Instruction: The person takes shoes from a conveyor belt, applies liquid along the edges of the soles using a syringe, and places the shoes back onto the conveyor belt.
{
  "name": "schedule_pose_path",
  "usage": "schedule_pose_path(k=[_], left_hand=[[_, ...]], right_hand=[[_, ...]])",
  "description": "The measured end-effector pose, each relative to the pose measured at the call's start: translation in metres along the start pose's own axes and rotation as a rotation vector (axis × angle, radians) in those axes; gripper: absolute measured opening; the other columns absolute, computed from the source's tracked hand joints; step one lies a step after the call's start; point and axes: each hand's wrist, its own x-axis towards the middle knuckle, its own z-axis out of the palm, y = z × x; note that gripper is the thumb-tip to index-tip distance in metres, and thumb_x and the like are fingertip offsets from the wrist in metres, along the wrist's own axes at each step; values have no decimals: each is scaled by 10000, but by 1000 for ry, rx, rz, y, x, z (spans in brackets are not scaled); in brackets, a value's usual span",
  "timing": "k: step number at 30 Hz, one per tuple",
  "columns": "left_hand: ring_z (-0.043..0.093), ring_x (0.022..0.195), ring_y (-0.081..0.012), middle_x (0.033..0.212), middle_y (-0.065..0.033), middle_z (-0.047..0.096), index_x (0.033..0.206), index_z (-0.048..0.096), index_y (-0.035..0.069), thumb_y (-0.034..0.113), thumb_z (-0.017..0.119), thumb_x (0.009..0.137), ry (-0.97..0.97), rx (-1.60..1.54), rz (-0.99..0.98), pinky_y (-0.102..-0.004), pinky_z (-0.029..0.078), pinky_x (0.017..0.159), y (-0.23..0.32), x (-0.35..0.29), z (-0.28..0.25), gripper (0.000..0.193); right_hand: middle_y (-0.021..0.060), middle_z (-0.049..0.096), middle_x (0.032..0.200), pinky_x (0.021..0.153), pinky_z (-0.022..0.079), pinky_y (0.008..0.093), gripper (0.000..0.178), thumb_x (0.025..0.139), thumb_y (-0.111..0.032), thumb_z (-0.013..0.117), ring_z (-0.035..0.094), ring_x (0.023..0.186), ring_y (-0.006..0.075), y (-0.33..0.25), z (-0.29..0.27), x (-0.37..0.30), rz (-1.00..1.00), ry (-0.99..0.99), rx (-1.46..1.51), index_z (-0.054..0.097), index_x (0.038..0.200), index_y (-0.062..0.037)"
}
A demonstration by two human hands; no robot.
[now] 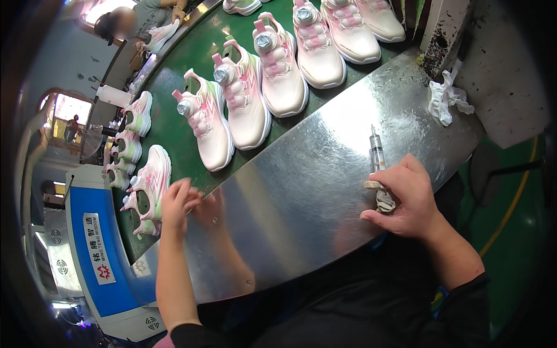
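My right hand is closed around the lower end of a clear syringe, whose thin needle points away from me over the metal tabletop. A crumpled pale wad, perhaps cloth or tape, shows between thumb and forefinger at the syringe's end. At the left, my left hand hovers above the table's far edge with loosely bent fingers and holds nothing. Closest to it lies a pink and white sneaker on the green conveyor belt. Another sneaker with a round dial stands just beyond.
Several matching sneakers line the green belt. Beneath my hands is a shiny metal tabletop. Crumpled white tissue sits at its right end by a stained upright post. Across the belt, another person handles a shoe.
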Motion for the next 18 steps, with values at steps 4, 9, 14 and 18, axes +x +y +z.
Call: schedule_pose_path(k=[4, 9, 14, 18], left_hand=[[645, 788, -188, 780, -84, 608, 1100, 520, 46, 159, 588, 910, 259, -360, 68, -263, 523, 697, -55, -56, -86, 231], [553, 877, -135, 1020, -30, 564, 1186, 468, 81, 95, 597, 900, 337, -68, 243, -267, 458, 757, -83, -34, -145, 314], [592, 1009, -210, 1139, -112, 598, 1222, 511, -17, 134, 562, 923, 264, -348, 91, -348, 477, 902, -90, 42, -142, 338], [601, 1042, -260, 1182, -141, 598, 1289, 473, -1, 213, 585, 884, 159, -125, 238, -413, 496, 899, -41, 26, -29, 471]], right_hand=[[19, 552, 696, 600, 384, 316, 447, 644, -350, 810, 426, 607, 211, 1, -2, -3, -19, -1, 8, 635, 962, -88], [17, 538, 682, 598, 390, 316, 442, 659, -363, 800, 428, 606, 208, 0, -4, -4, -52, -5, 14, 634, 965, -91], [39, 554, 723, 658, 420, 342, 449, 708, -431, 745, 481, 659, 226, 4, 8, -11, -29, 3, -18, 626, 989, -103], [76, 556, 807, 708, 435, 390, 457, 775, -480, 680, 508, 752, 254, 9, 13, -10, -109, 180, 36, 600, 984, -82]])
